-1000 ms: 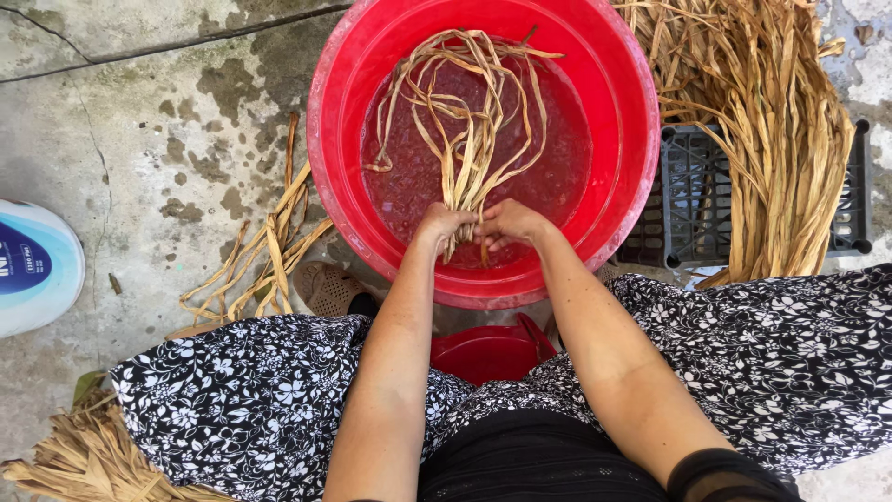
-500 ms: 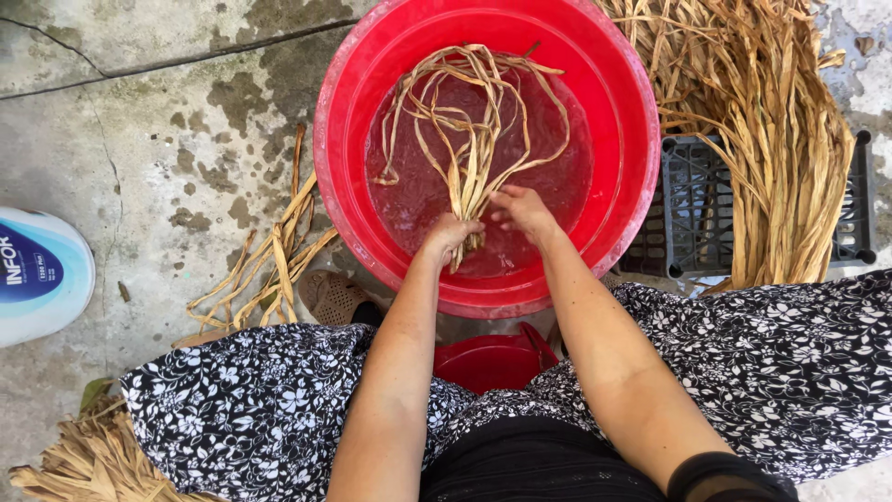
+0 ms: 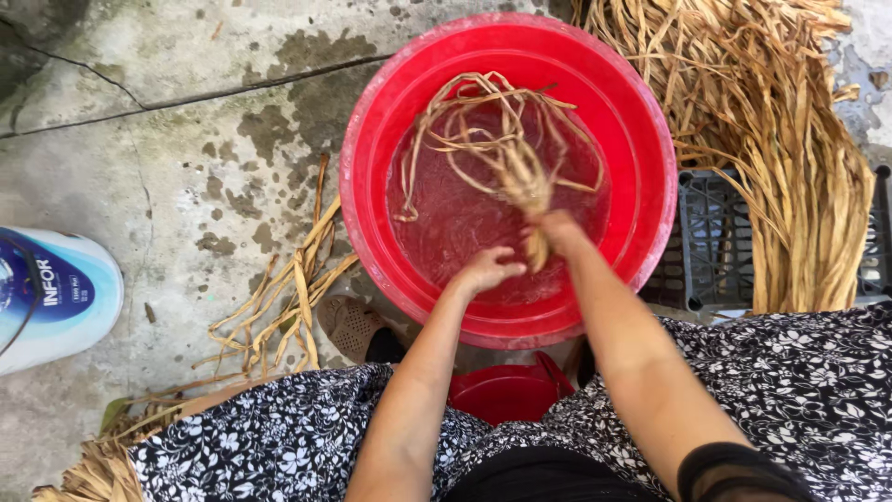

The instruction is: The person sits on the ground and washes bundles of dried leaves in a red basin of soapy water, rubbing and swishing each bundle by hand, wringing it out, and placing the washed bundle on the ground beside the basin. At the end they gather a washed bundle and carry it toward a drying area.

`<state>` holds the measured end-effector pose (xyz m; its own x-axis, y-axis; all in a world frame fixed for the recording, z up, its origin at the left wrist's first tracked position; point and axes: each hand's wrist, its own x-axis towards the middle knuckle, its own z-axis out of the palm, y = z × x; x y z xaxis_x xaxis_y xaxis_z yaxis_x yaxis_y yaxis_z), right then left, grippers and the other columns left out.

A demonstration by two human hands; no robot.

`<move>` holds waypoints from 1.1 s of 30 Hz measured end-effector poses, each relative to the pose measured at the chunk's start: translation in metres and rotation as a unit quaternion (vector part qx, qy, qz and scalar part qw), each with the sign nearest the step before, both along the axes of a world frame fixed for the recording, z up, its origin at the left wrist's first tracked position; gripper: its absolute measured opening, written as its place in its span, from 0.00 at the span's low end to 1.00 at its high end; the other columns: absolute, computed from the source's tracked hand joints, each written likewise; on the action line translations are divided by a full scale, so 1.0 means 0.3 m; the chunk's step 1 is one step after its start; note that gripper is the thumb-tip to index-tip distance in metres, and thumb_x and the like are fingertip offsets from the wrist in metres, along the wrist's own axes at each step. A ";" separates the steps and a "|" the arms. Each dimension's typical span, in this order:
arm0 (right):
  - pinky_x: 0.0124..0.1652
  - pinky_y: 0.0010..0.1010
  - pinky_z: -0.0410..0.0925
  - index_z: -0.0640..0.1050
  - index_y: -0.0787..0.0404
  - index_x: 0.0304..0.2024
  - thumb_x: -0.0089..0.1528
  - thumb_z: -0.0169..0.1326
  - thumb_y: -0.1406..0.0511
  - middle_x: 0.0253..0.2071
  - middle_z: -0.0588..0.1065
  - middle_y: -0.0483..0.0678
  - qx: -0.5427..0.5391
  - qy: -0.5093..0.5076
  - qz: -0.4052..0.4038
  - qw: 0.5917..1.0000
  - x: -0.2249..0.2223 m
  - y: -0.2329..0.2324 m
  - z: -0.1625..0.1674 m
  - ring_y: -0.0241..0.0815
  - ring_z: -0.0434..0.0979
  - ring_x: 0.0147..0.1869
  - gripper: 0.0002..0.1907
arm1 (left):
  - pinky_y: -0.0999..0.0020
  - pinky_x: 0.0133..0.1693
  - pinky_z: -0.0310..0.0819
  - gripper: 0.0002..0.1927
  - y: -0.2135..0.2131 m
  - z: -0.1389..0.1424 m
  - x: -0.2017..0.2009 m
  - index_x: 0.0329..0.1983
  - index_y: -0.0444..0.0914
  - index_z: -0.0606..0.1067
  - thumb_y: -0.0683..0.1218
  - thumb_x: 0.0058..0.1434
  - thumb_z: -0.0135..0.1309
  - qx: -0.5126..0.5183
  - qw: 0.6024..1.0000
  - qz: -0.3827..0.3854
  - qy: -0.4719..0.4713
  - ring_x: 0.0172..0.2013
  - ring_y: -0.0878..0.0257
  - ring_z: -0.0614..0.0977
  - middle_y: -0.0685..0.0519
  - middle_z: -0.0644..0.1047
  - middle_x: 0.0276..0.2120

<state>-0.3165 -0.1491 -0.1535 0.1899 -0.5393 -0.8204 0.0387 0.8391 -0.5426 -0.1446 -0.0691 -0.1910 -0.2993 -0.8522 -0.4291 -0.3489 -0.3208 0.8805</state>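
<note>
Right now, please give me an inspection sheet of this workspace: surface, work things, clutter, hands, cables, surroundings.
Surface: concrete floor, cracked, with damp patches.
Work things: red basin holding shallow water; a bundle of tan strips lies in it, ends looping across the water.
Clutter: loose strips on the floor left of the basin; a big strip pile on the right, draped over a dark crate.
Hands: right hand closed in a grip on the bundle's near end; left hand over the water beside it, holding nothing that I can see.
Cables: nothing seen.
Surroundings: white and blue container at the left edge; small red vessel between the knees; a sandal by the basin.
</note>
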 end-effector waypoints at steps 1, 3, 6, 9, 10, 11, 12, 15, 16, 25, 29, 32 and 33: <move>0.29 0.49 0.73 0.76 0.70 0.47 0.64 0.53 0.65 0.35 0.79 0.60 -0.030 0.062 -0.025 0.997 -0.041 -0.030 0.019 0.55 0.81 0.29 0.14 | 0.62 0.51 0.77 0.24 -0.013 -0.005 0.018 0.55 0.37 0.76 0.50 0.58 0.65 0.051 0.996 0.067 0.030 0.49 0.55 0.83 0.45 0.81 0.50; 0.28 0.48 0.72 0.76 0.69 0.45 0.64 0.53 0.65 0.34 0.79 0.59 -0.105 0.265 -0.020 0.958 -0.071 -0.057 0.041 0.53 0.80 0.28 0.12 | 0.64 0.49 0.78 0.21 -0.043 -0.020 0.073 0.54 0.36 0.78 0.49 0.60 0.63 0.011 0.980 0.201 -0.007 0.47 0.57 0.85 0.45 0.82 0.47; 0.27 0.46 0.70 0.77 0.68 0.42 0.64 0.53 0.65 0.32 0.78 0.58 -0.191 0.441 0.117 0.869 0.003 -0.009 0.019 0.52 0.78 0.28 0.10 | 0.60 0.45 0.79 0.20 -0.070 -0.044 0.115 0.54 0.35 0.77 0.47 0.59 0.60 0.057 0.940 0.333 0.052 0.43 0.57 0.84 0.45 0.83 0.45; 0.25 0.45 0.68 0.78 0.67 0.39 0.64 0.54 0.66 0.30 0.78 0.57 -0.130 0.364 0.356 0.851 0.136 0.100 -0.058 0.50 0.77 0.27 0.09 | 0.61 0.43 0.80 0.20 -0.075 -0.065 0.105 0.54 0.34 0.77 0.47 0.60 0.61 0.089 0.946 0.310 0.027 0.41 0.57 0.85 0.45 0.83 0.43; 0.25 0.44 0.68 0.78 0.66 0.38 0.63 0.54 0.66 0.30 0.77 0.57 -0.097 0.334 0.426 0.835 0.156 0.133 -0.079 0.49 0.77 0.27 0.08 | 0.62 0.43 0.80 0.20 -0.071 -0.068 0.100 0.53 0.34 0.77 0.47 0.60 0.62 0.090 0.955 0.283 -0.006 0.41 0.57 0.85 0.45 0.83 0.42; 0.24 0.44 0.67 0.79 0.66 0.37 0.63 0.54 0.66 0.29 0.77 0.57 -0.064 0.315 0.474 0.820 0.166 0.160 -0.089 0.49 0.76 0.26 0.08 | 0.64 0.44 0.79 0.20 -0.066 -0.069 0.097 0.52 0.34 0.78 0.48 0.60 0.62 0.060 0.960 0.271 -0.023 0.41 0.58 0.85 0.45 0.84 0.43; 0.24 0.43 0.67 0.79 0.65 0.36 0.63 0.54 0.66 0.28 0.77 0.56 -0.031 0.295 0.515 0.804 0.163 0.175 -0.088 0.48 0.76 0.26 0.08 | 0.65 0.44 0.79 0.19 -0.061 -0.071 0.094 0.51 0.33 0.79 0.48 0.60 0.63 0.029 0.965 0.258 -0.038 0.42 0.59 0.85 0.45 0.84 0.43; 0.22 0.36 0.69 0.79 0.62 0.36 0.63 0.61 0.62 0.29 0.77 0.51 0.011 0.251 0.590 0.767 0.096 0.151 -0.047 0.42 0.76 0.25 0.09 | 0.65 0.43 0.78 0.18 -0.042 -0.061 0.113 0.51 0.35 0.80 0.49 0.60 0.63 0.024 0.964 0.259 -0.064 0.40 0.60 0.85 0.47 0.84 0.43; 0.21 0.33 0.71 0.79 0.61 0.37 0.63 0.64 0.60 0.29 0.77 0.49 0.020 0.235 0.614 0.753 0.073 0.129 0.000 0.40 0.76 0.25 0.11 | 0.65 0.42 0.78 0.18 -0.036 -0.051 0.128 0.51 0.36 0.80 0.49 0.60 0.63 0.037 0.961 0.266 -0.069 0.40 0.61 0.85 0.48 0.84 0.42; 0.48 0.38 0.73 0.80 0.49 0.55 0.65 0.54 0.59 0.43 0.82 0.45 -0.297 0.342 0.285 0.845 -0.020 -0.085 1.067 0.36 0.78 0.40 0.16 | 0.74 0.25 0.69 0.10 -0.102 0.189 0.297 0.48 0.47 0.77 0.48 0.63 0.57 0.095 0.925 0.356 0.088 0.29 0.69 0.81 0.60 0.81 0.35; 0.42 0.41 0.71 0.79 0.52 0.55 0.67 0.55 0.59 0.41 0.81 0.50 -0.404 0.437 0.313 0.740 -0.071 0.013 1.457 0.41 0.76 0.38 0.15 | 0.75 0.24 0.68 0.10 -0.212 0.416 0.428 0.47 0.44 0.79 0.51 0.67 0.56 -0.023 0.947 0.313 0.072 0.28 0.70 0.81 0.58 0.80 0.34; 0.40 0.38 0.71 0.78 0.54 0.55 0.68 0.54 0.62 0.41 0.81 0.49 -0.469 0.395 0.278 0.739 -0.132 0.054 1.546 0.39 0.76 0.37 0.13 | 0.74 0.27 0.74 0.10 -0.279 0.662 0.523 0.47 0.40 0.79 0.46 0.64 0.59 -0.098 0.955 0.280 0.000 0.27 0.69 0.81 0.56 0.82 0.37; 0.39 0.37 0.71 0.77 0.55 0.55 0.69 0.53 0.63 0.41 0.81 0.49 -0.485 0.382 0.259 0.743 -0.160 0.055 1.550 0.39 0.75 0.36 0.13 | 0.74 0.30 0.78 0.10 -0.287 0.747 0.548 0.47 0.39 0.79 0.44 0.63 0.60 -0.121 0.956 0.266 -0.004 0.27 0.68 0.81 0.54 0.82 0.37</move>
<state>-0.3647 -0.1327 0.3115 0.2579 -0.9637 -0.0687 -0.7831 -0.1669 -0.5991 0.0199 -0.1552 0.0332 0.2076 -0.9574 -0.2007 -0.1999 -0.2423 0.9494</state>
